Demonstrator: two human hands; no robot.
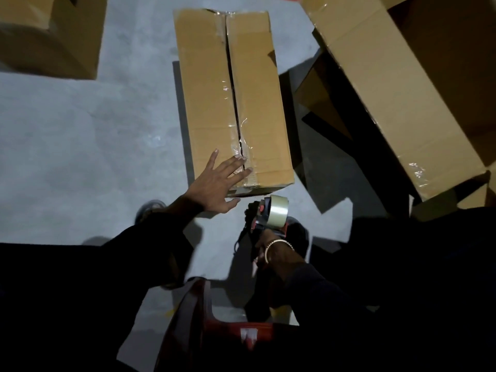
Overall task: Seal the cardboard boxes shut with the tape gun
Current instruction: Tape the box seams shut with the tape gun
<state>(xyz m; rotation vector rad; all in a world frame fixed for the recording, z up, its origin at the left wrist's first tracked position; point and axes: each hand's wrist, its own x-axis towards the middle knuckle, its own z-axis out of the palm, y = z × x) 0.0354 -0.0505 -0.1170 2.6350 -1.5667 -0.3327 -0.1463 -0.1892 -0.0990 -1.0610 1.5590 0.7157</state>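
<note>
Left hand (218,181) flat on near end of cardboard box (230,100), fingers (236,161) spread wide and straight, tips pressing over the clear tape (245,149) along the centre seam. Thumb off the near edge, pointing toward the tape gun (264,217). Box standing on grey floor (80,143), flaps closed, seam running away from the fingertips; tape wrinkled just beyond them, narrow dark gap showing further up.

Right hand (268,247) curled round tape gun handle, held just below the box's near edge, close to the left thumb, not touching the box. Roll of clear tape uppermost on the gun. Pale bracelet (276,245) at right wrist.

Large open carton (389,84) well right of the fingers. Another box (51,30) far upper left.
</note>
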